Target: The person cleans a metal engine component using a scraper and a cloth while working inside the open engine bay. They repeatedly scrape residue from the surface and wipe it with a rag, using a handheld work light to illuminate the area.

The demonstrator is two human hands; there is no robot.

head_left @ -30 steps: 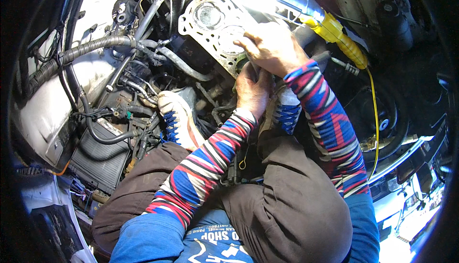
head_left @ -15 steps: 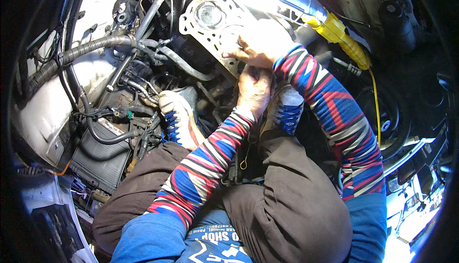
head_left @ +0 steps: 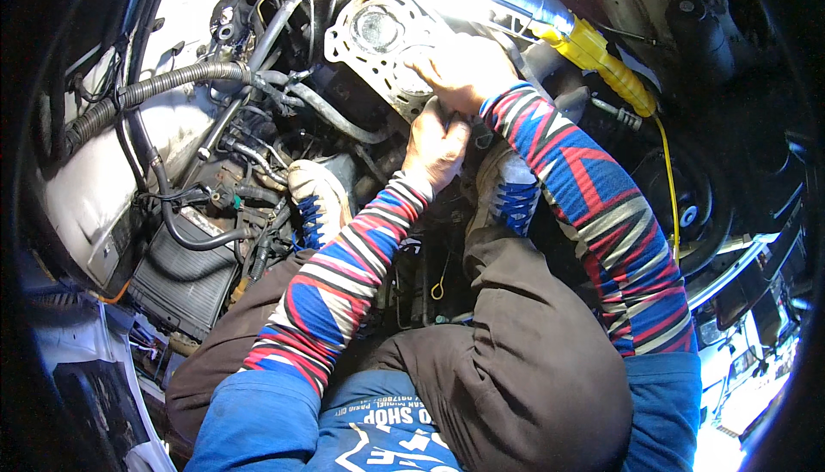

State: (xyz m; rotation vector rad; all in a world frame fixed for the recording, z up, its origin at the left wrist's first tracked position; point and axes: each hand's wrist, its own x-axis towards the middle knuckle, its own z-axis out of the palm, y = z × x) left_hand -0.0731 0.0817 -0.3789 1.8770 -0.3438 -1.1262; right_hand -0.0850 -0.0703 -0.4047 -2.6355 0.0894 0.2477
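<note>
An engine block [head_left: 395, 85] lies ahead of me, its top face flat and pierced with holes around a round cylinder bore with a piston [head_left: 376, 29] in it. A flat plate, perhaps a head gasket, seems to cover that face; glare blurs its right part. My right hand [head_left: 468, 73] bends over the near right part of the face, fingers curled in and partly washed out by light. Just below, my left hand [head_left: 436, 150] is closed at the block's near edge, thumb up. What the fingers of either hand hold is hidden.
A lit work lamp with a yellow handle [head_left: 601, 60] lies beyond my right hand, its yellow cord [head_left: 670, 180] trailing down. Hoses and a ribbed conduit [head_left: 163, 90] run at left, above a radiator [head_left: 185, 279]. My shoes [head_left: 320, 201] rest among engine bay parts.
My left hand has moved slightly left, along the block's near edge. My right hand has shifted a little up and left, its fingers now more curled over the top face.
</note>
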